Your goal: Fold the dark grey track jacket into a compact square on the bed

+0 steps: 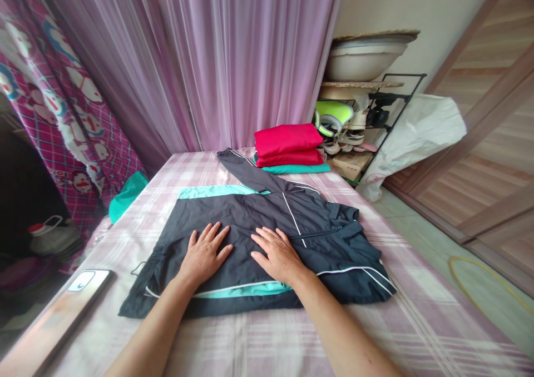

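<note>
A dark jacket (237,216) with white piping and turquoise panels lies spread on the checked tablecloth (233,346), its collar toward the right. One sleeve stretches out at the far side, toward the curtain. My left hand (204,253) rests flat on the jacket's body, left of the middle, with its fingers apart. Lying on the cloth right of it is my right hand (277,253), palm down, fingers loosely spread. Neither hand grips anything. The jacket's near edge is folded inward, and my forearms cover part of it.
Folded red clothing (287,143) sits on a turquoise folded piece (298,168) at the far edge. A phone (62,316) lies at the near left. Beyond the table's right side stands a rack (394,124) with shoes and a basin (367,57). Purple curtains (250,60) hang behind.
</note>
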{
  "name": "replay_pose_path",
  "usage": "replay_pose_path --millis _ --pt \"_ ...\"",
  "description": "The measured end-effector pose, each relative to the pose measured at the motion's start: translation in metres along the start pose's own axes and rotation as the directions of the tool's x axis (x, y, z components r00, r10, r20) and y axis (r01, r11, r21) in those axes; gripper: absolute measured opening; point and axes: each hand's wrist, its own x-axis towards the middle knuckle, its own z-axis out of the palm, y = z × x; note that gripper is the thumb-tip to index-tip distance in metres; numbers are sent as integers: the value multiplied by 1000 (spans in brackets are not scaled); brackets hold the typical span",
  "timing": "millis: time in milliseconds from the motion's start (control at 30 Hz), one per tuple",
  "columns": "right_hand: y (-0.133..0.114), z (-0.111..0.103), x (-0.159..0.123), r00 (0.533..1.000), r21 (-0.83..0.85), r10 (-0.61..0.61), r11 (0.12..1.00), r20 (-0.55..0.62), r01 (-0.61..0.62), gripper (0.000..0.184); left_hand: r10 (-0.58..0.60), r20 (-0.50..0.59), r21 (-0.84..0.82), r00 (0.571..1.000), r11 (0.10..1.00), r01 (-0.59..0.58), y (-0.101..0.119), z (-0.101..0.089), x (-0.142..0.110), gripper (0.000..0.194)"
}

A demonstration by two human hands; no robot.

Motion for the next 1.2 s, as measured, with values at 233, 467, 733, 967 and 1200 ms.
replay_pose_path --millis 233,467,733,967,1200 --pt "0 1 0 1000 2 2 1000 -7 -2 46 -7 29 -3 1000 1000 7 2 -3 0 57" --pt "2 3 -1 1000 -11 -11 1000 -28 10 44 -5 13 -17 1000 1000 5 2 -3 -2 56" --pt "2 3 -1 1000 -13 -13 1000 -28 12 43 -8 25 -33 1000 999 9 2 -4 -1 57" --pt "1 0 -1 1000 -4 -2 1000 -14 2 43 -7 38 -14 999 1000 8 1 -3 0 57" --pt "3 1 0 1000 11 -5 1000 -13 5 44 -8 33 -7 999 1000 8 0 -2 2 57"
